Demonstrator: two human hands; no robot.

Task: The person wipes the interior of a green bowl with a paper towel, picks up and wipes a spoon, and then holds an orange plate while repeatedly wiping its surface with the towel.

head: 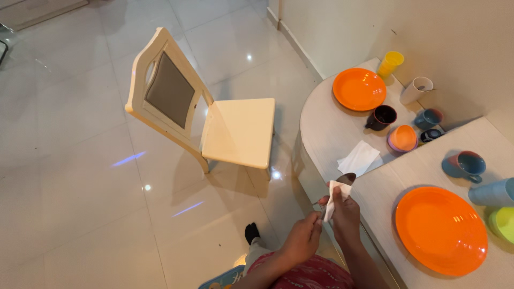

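White glossy floor tiles [80, 176] lie beneath a folded white paper napkin [333, 199] pinched between the right hand [345, 214] and left hand [302, 238], just beside the pale worktop [332, 128] edge, near another flat white napkin [360, 158] and a large orange plastic plate [440, 230].

Home dining area. Glossy tile floor [80, 176], cream chair [214, 118] w/ padded back. Table [332, 134] w/ orange plates [358, 89], assorted cups.
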